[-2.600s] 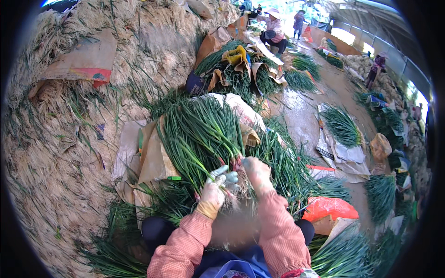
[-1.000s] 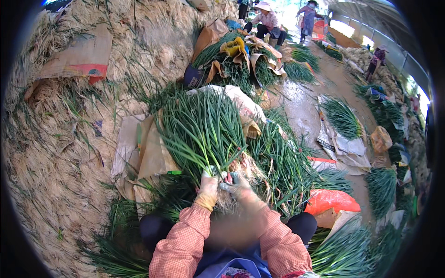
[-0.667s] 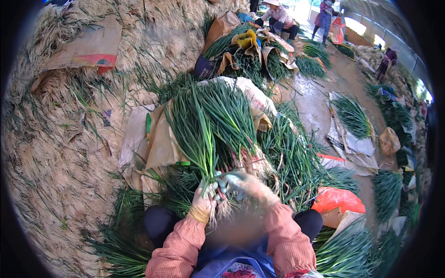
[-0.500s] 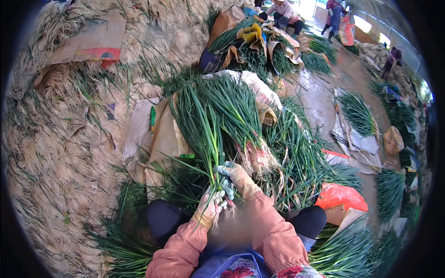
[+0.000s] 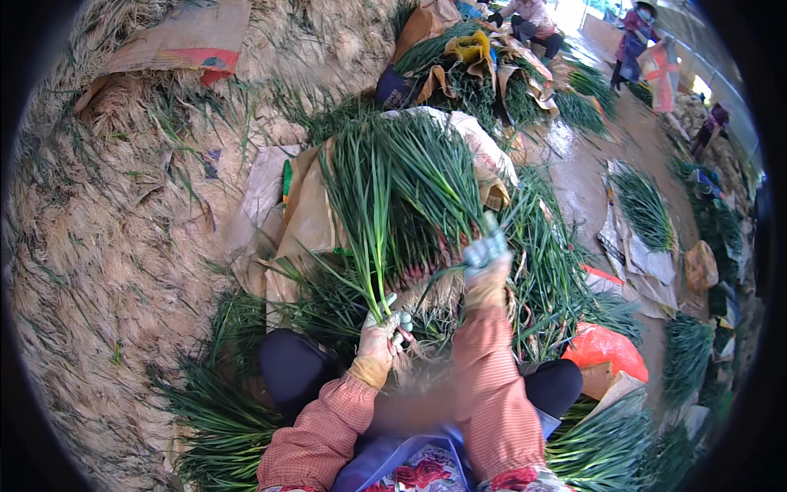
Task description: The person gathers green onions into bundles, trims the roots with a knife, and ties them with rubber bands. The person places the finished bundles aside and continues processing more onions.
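My left hand (image 5: 378, 339), in a pale coated glove, is closed around the lower ends of a few green onions (image 5: 379, 258). Their green leaves point away from me, and the pale roots hang below my fingers. My right hand (image 5: 487, 261), gloved too, is stretched forward over the right side of a large green onion bunch (image 5: 434, 176), near its reddish bulbs. Motion smears its fingers, so whether anything is in them cannot be made out. Under the bunch lies a tan and white sack (image 5: 307, 221).
Loose green onions (image 5: 545, 271) are heaped on the right beside a red plastic bag (image 5: 607, 351). Discarded roots and pale skins (image 5: 123, 271) cover the ground at left. Another pile (image 5: 475, 78) lies ahead, with people (image 5: 531, 20) beyond. A bundle on sacking (image 5: 643, 209) sits far right.
My right hand has left my left hand and moved forward and right to the large bunch. The left hand still holds the green onions. The view has shifted slightly.
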`<action>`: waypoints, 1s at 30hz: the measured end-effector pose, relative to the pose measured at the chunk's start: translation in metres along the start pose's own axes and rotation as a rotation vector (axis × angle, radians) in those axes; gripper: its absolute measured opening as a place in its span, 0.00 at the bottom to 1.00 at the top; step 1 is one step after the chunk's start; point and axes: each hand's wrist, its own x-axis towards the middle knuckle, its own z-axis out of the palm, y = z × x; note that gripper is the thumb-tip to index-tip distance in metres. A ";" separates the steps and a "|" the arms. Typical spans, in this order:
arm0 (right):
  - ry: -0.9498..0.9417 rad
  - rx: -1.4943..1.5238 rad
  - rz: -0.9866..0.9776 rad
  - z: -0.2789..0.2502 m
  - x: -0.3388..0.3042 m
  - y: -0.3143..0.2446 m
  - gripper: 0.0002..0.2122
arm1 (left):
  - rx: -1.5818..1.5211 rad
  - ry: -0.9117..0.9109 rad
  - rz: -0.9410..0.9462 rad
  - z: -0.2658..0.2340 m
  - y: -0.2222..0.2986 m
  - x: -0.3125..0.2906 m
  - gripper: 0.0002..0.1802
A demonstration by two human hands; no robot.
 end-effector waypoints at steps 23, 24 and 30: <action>-0.080 -1.968 0.039 -0.030 -0.008 -0.055 0.19 | 0.174 -0.262 -0.029 0.102 0.037 0.028 0.20; -0.108 -1.832 0.030 -0.026 -0.022 -0.050 0.18 | 0.218 -0.211 -0.041 0.094 0.036 0.040 0.18; -0.507 -2.003 0.137 -0.021 -0.074 -0.033 0.24 | 0.294 -0.054 0.080 0.073 -0.001 0.085 0.13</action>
